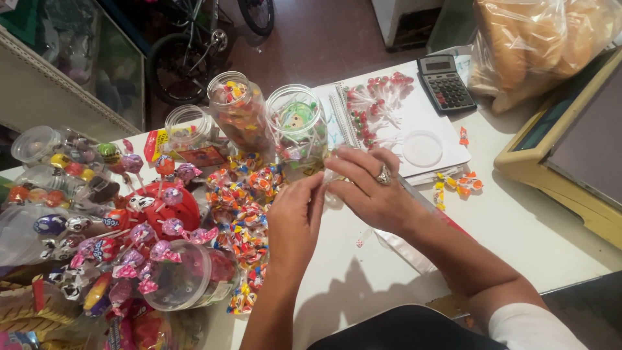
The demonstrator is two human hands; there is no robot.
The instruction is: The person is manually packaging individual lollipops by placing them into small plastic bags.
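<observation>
Clear wrapper (332, 170): probably light, crinkly, slippery; your left hand (295, 217) and right hand (369, 188) pinch its edges between fingertips.

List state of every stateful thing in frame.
left hand: pinching clear wrapper
right hand: pinching clear wrapper
clear wrapper: held between both hands
middle jar: upright, lid off
right jar: upright, lid off
white lid: lying on paper
calculator: flat, display blank

Grey calculator (444, 82) beside bagged bread (538, 45), red lollipop stand (162, 210), spiral notebook (427, 116) on white table (538, 233).
</observation>
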